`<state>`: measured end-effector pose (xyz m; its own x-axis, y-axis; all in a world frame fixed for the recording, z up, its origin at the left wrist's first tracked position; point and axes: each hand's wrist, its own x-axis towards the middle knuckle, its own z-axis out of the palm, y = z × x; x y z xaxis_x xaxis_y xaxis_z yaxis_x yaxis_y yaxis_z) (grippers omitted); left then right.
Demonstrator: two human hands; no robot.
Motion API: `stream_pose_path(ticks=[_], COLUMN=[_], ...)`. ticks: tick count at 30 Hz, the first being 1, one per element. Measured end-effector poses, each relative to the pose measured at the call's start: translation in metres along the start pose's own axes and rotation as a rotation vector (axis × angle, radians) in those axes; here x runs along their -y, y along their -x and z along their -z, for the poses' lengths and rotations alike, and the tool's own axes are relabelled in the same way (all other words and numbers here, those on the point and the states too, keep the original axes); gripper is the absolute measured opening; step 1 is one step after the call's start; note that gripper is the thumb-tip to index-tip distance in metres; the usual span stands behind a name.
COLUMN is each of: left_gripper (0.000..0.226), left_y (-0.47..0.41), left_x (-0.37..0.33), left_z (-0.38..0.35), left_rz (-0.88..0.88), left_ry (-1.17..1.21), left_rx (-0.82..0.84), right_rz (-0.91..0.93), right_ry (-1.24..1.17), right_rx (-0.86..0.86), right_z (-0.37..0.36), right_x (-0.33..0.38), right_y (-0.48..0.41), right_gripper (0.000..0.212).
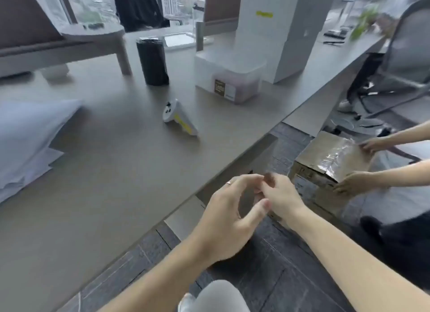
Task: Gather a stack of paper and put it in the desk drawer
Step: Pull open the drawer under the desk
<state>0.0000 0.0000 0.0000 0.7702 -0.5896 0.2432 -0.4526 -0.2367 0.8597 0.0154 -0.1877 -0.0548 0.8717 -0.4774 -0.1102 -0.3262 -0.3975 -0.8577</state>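
Both hands [253,195] meet below desk [116,172].

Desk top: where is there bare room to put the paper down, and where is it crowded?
Bare desk lies between the loose papers at the left and the front edge, below the white controller. It is crowded farther back, around the black cylinder, clear container and tall white box.

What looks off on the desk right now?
The paper stack at the desk's far left is fanned out, sheet edges stepped rather than squared. The white controller lies tipped on its side. Both hands, left hand and right hand, are empty near the desk edge.
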Motion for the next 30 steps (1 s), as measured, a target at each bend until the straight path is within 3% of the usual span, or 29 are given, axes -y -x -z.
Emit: stream_pose_path(ticks=[3,5,7,17,24,30], left_gripper=[0.072,0.080,0.083,0.084,0.080,0.077], left_y=[-0.020,-0.031,-0.039,-0.039,-0.021,-0.010], left_x=[0.034,0.052,0.063,0.075,0.064,0.055], left_z=[-0.024,-0.022,-0.019,-0.023,-0.028,-0.028], left_rz=[0.199,0.347,0.384,0.332,0.310,0.316], left_ry=[-0.389,-0.564,-0.669,-0.721,-0.762,-0.754], left_rx=[0.089,0.115,0.100,0.048,0.080,0.088], right_rz=[-0.275,-0.447,-0.509,-0.262,-0.239,-0.242], right_ry=[-0.179,-0.319,-0.389,-0.354,-0.361,-0.377], right_rx=[0.081,0.118,0.136,0.172,0.082,0.070], right_z=[-0.018,-0.034,-0.045,-0.057,-0.056,-0.008], right_x=[-0.023,-0.024,-0.023,-0.047,-0.049,-0.085], right_y=[-0.020,-0.032,-0.044,-0.052,-0.038,0.006], right_gripper=[0.022,0.022,0.024,0.028,0.027,0.026])
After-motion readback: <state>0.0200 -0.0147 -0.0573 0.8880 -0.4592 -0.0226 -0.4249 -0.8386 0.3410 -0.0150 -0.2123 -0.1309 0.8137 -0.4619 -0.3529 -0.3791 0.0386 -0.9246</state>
